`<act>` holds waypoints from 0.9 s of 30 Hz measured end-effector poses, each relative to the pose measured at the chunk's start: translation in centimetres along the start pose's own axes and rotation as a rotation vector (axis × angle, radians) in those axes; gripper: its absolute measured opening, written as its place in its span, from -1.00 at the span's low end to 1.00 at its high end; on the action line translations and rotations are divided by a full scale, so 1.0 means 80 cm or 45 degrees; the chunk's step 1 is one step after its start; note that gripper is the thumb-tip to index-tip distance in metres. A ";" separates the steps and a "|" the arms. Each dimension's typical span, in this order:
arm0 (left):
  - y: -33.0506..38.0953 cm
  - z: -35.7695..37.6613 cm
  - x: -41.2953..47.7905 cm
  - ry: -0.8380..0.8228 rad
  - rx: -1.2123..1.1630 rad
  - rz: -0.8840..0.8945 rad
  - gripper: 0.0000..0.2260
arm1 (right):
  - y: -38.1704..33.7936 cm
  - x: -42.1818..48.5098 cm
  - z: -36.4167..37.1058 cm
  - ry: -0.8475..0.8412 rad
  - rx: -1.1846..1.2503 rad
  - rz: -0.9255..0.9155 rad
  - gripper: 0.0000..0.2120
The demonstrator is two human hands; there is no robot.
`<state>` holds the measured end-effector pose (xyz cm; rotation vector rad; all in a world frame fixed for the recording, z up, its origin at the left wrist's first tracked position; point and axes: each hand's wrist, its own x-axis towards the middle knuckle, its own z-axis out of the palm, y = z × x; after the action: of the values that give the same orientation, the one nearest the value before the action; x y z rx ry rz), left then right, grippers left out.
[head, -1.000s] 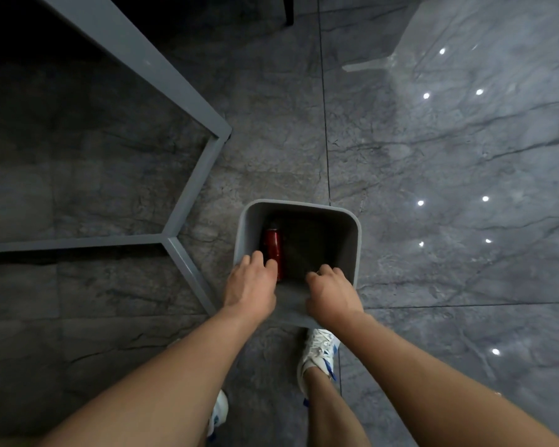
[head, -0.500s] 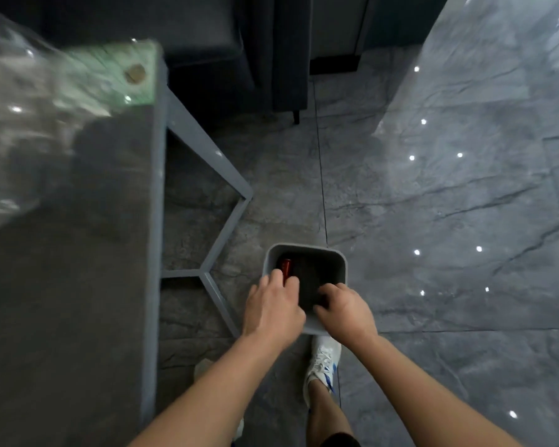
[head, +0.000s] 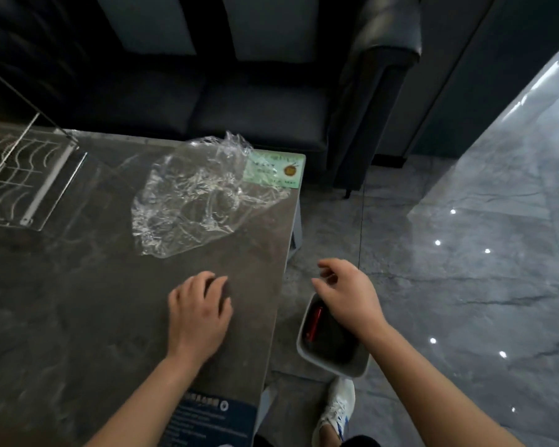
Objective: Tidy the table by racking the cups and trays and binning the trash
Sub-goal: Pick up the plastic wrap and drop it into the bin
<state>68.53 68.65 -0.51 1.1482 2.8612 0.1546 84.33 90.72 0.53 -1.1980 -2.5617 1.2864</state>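
Note:
A crumpled clear plastic bag [head: 194, 195] lies on the dark stone table [head: 78, 301], partly covering a green printed packet [head: 275, 169] at the far right corner. My left hand [head: 197, 311] hovers over the table near its right edge, empty, fingers loosely curled. Off the table's edge, my right hand [head: 346, 291] is also empty with fingers apart, above a grey trash bin [head: 342, 366] on the floor. A red can [head: 313, 321] lies inside the bin. A clear acrylic rack [head: 23, 175] with wire dividers stands at the table's far left.
A dark sofa [head: 255, 108] runs behind the table. A dark blue leaflet [head: 213, 421] lies at the table's near edge. Glossy grey floor tiles [head: 465, 269] spread to the right. My white shoe [head: 336, 404] stands just below the bin.
Both hands have let go of the bin's rim and risen; my left hand now sits over the table. The view has lifted from the floor to the tabletop.

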 end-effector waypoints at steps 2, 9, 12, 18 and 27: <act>-0.021 0.009 0.004 -0.009 0.033 -0.047 -0.62 | -0.034 0.014 0.004 0.011 -0.030 -0.121 -0.60; -0.041 0.033 0.005 -0.004 -0.018 -0.131 -0.60 | -0.139 0.079 0.030 0.320 -0.272 -0.531 -0.34; -0.042 0.035 0.008 -0.005 -0.025 -0.144 -0.60 | -0.171 0.111 0.040 0.343 -0.519 -0.518 -0.23; -0.043 0.036 0.006 0.008 -0.037 -0.141 -0.60 | -0.185 0.154 0.066 0.119 -0.883 -0.405 -0.15; -0.043 0.035 0.007 0.046 -0.057 -0.142 -0.60 | -0.149 0.142 0.060 0.077 -0.770 -0.605 -0.81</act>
<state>66.01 66.75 -3.65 0.9856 2.9283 0.2350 67.29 90.59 2.40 -0.5678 -3.0190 0.3869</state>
